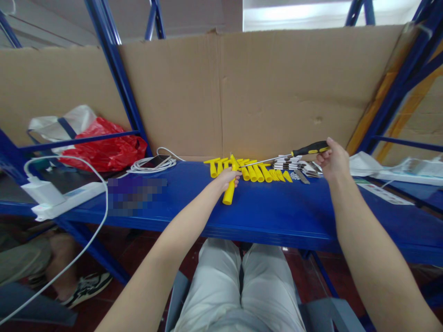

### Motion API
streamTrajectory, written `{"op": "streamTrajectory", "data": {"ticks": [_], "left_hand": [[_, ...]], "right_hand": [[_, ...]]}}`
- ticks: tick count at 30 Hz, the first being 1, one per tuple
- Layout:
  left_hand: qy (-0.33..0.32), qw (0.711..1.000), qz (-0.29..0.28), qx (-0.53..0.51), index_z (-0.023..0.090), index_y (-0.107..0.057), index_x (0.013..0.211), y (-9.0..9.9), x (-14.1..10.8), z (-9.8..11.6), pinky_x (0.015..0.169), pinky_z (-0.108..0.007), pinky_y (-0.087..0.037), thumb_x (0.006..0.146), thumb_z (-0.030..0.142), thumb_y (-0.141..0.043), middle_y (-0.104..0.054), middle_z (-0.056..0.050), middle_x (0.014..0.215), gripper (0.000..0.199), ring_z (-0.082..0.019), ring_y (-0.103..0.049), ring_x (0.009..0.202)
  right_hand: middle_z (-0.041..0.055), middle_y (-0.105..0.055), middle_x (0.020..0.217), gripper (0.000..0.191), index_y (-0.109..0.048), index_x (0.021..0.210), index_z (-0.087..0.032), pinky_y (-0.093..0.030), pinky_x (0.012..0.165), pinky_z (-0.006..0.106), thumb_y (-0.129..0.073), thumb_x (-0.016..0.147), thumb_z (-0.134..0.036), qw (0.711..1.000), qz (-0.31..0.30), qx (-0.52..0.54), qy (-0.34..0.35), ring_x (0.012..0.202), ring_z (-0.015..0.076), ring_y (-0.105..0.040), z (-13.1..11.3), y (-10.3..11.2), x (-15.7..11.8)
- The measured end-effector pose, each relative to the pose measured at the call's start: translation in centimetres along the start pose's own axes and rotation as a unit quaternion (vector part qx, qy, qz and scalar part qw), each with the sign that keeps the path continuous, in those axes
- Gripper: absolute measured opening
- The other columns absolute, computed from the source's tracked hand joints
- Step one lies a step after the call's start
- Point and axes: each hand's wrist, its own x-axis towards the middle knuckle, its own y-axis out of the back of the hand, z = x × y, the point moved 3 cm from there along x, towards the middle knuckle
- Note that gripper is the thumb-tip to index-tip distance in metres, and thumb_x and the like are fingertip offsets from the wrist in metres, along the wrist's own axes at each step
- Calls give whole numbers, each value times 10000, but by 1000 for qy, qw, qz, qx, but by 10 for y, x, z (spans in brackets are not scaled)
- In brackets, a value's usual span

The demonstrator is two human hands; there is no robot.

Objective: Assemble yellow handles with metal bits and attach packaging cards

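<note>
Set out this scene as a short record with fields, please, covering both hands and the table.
Left hand: gripping a yellow handle
Right hand: holding a screwdriver by its grip
Screwdriver tip: near that handle's upper end; contact unclear
Table: blue, bearing more yellow handles and small yellow pieces
Left side: red bag, coiled white cable
Backdrop: cardboard

There are two hands, the left hand and the right hand, and one screwdriver. Of the yellow handles I can count eight: one held, three to its left and four to its right. The yellow chips are about five, but they overlap. The packets make one pile; their number I cannot tell. At left are one red bag, one white bag, one phone, one power strip and one charger.
</note>
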Motion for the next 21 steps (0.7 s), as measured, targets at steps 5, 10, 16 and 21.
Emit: {"op": "streamTrajectory", "data": {"ticks": [5, 10, 16, 21], "left_hand": [[0, 1000, 4, 3, 215, -384, 760, 0, 0, 0, 396, -161, -246, 908, 25, -486, -386, 105, 483, 261, -46, -352, 336], [-2, 1000, 6, 5, 214, -403, 790, 1, 1, 0, 381, -164, -248, 894, 29, -497, -390, 104, 483, 233, -50, -354, 334], [-5, 1000, -1, 15, 215, -391, 793, 0, -2, 1, 382, -165, -250, 905, 23, -474, -379, 109, 477, 237, -50, -350, 334], [-3, 1000, -6, 17, 219, -369, 759, -1, -3, 2, 381, -171, -243, 911, 19, -472, -372, 111, 464, 272, -50, -337, 328]], "right_hand": [[-109, -277, 370, 274, -574, 651, -186, -235, 306, 163, -747, 803, -335, 998, 36, -18, 40, 308, 39, -238, -6, -7, -11], [-89, -301, 356, 239, -613, 659, -173, -245, 305, 170, -682, 858, -287, 998, 44, -16, 46, 314, 55, -264, -8, -9, -12], [-56, -343, 381, 364, -457, 564, -201, -245, 316, 194, -560, 907, -263, 1000, 28, 1, 11, 329, 82, -324, -6, -9, -7], [-66, -342, 397, 364, -406, 591, -207, -249, 332, 194, -568, 916, -212, 1000, 11, -4, 5, 339, 84, -326, -6, -10, -9]]}}
